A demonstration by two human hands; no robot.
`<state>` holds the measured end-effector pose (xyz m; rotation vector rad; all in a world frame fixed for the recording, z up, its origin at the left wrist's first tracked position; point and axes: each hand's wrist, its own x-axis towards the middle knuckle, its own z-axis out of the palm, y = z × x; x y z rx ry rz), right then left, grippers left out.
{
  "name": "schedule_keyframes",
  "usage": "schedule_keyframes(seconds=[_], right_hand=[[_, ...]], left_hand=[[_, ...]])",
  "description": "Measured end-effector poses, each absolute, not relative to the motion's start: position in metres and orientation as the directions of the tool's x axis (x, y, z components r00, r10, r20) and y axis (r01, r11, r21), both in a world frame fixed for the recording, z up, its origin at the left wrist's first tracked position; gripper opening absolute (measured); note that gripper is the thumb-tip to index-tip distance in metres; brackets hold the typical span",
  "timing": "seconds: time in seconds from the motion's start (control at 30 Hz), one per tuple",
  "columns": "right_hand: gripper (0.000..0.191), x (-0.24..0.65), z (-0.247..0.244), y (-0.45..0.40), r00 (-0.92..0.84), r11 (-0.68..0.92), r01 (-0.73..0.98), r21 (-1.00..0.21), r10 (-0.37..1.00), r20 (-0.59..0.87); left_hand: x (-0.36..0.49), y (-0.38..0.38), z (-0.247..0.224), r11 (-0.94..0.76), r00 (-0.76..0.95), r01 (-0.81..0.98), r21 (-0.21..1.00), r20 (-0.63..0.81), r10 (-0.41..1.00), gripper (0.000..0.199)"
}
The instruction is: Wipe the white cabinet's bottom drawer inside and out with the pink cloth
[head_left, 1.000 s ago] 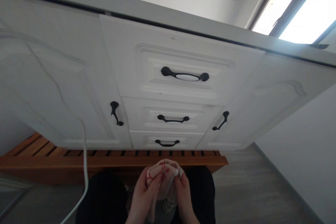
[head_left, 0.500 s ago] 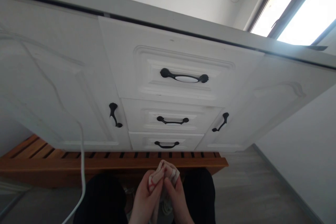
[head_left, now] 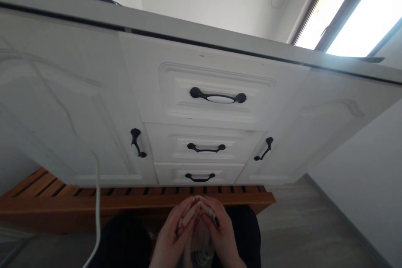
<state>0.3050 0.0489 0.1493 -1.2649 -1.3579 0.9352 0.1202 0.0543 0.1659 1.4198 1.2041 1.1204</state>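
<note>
At the bottom centre, between my knees, my left hand and my right hand are close together. Both are closed on the gathered edge of a white cloth with red markings, the left thumb lying along its near side and the right fingers curled over its far side. Pale fabric hangs down between the wrists. Something whitish and grey shows lower down there, too dim to name.
A white cabinet with dark handles fills the view ahead. In front of it runs a slatted wooden bench. A white cable hangs at the left. Grey floor lies to the right, and a window is at upper right.
My right hand has come up and over, its fingers now wrapped across the cloth's far side. The cloth's gathered edge is spread wider, and the view has tipped slightly upward.
</note>
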Motion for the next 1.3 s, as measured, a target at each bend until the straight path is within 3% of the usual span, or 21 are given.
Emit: schedule_keyframes(seconds=[0.2,0.37,0.5,0.67,0.83,0.97,1.1,1.3], right_hand=[[0.01,0.309,0.152,0.051,0.088,0.026,0.172,-0.985,0.995,0.041],[0.014,0.316,0.163,0.047,-0.001,-0.027,0.248,-0.968,1.0,-0.029],[0.015,0.324,0.181,0.045,-0.136,-0.008,0.371,-0.929,0.989,-0.063],[0.012,0.327,0.19,0.045,-0.139,0.022,0.425,-0.905,0.989,-0.041],[0.019,0.34,0.196,0.046,-0.142,0.08,0.454,-0.887,0.99,0.016],[0.019,0.348,0.2,0.046,-0.172,0.059,0.426,-0.903,0.985,-0.017],[0.018,0.347,0.201,0.046,-0.135,0.034,0.401,-0.916,0.991,-0.022],[0.013,0.344,0.196,0.044,-0.047,-0.065,0.253,-0.965,0.996,-0.08]], left_hand=[[0.111,0.059,0.17,-0.196,0.247,0.272,0.942,0.128,0.96,0.04],[0.098,0.062,0.168,-0.224,0.319,0.348,0.91,0.11,0.941,0.034],[0.09,0.062,0.173,-0.238,0.418,0.407,0.882,0.051,0.907,0.043],[0.092,0.06,0.189,-0.264,0.524,0.434,0.861,-0.003,0.852,0.039],[0.081,0.067,0.192,-0.289,0.507,0.559,0.777,-0.045,0.86,0.014],[0.072,0.071,0.192,-0.331,0.508,0.619,0.713,-0.041,0.861,0.018],[0.076,0.069,0.194,-0.35,0.522,0.54,0.765,0.022,0.853,0.021],[0.079,0.069,0.194,-0.299,0.435,0.467,0.832,0.078,0.897,0.008]])
